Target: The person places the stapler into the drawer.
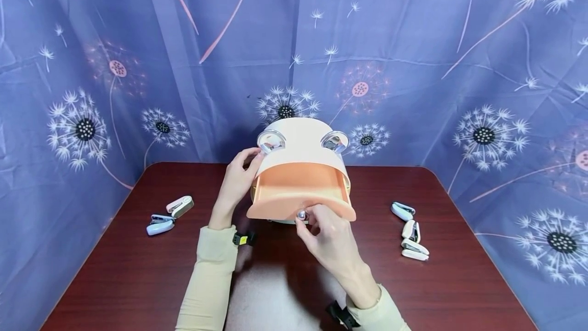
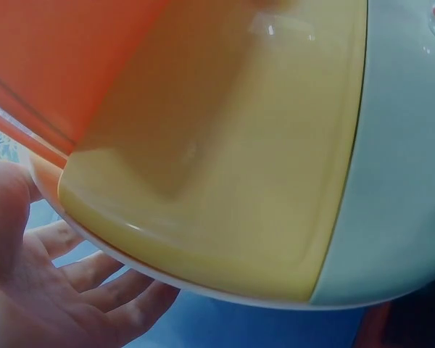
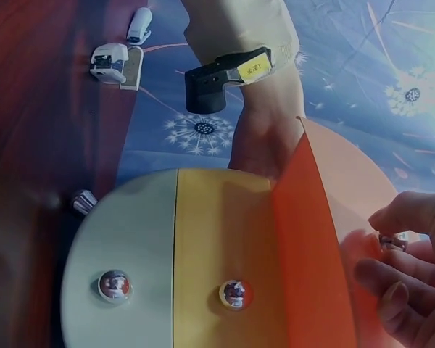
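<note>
mid-frame, the right hand [image 1: 333, 239] is pinching the knob [image 1: 301, 215] of the opened orange drawer [image 1: 275, 206]; the left hand [image 1: 236, 180], fingers spread, is touching the white cabinet [image 1: 298, 139]. the yellow drawer [image 3: 210, 232] and green drawer [image 3: 145, 225] are sitting closed; staplers [image 1: 181, 206] are lying frame-left and frame-right.

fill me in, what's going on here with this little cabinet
A person is handling a small rounded cabinet. The fingers of the right hand pinch the silver knob of the orange drawer, which stands open. The left hand rests against the cabinet's side. The yellow drawer and pale green drawer are closed. Two staplers lie on the table to the left, three more to the right.
</note>
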A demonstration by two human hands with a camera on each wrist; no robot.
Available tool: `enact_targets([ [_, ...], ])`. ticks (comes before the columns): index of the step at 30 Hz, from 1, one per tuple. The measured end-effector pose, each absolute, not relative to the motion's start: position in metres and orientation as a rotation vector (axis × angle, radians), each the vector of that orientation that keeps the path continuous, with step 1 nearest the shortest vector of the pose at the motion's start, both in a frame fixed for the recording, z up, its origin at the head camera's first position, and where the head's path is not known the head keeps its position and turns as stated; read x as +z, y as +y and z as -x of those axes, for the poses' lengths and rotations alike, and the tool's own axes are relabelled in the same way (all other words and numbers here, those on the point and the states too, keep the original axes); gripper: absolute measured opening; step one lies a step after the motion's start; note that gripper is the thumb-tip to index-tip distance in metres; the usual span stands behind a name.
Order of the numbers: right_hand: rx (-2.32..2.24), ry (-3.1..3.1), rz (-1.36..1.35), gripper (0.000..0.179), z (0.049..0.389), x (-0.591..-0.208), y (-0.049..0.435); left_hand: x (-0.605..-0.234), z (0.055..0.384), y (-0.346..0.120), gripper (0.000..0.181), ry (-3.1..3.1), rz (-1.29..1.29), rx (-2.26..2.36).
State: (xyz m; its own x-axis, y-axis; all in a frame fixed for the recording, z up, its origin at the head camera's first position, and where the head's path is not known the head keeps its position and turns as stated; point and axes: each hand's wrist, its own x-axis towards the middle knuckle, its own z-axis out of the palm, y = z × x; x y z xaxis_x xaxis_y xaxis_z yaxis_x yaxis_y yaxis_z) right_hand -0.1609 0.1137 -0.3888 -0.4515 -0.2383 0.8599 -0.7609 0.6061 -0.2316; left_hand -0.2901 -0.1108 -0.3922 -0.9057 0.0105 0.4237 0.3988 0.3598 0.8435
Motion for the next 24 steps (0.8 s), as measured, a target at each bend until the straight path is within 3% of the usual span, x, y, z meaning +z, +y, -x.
enact_targets([
  [24, 0.683, -2.085, -0.861, 0.014, 0.160, -0.382, 0.125, -0.392, 0.289, -0.113, 0.045, -2.337, 0.322, -1.545],
])
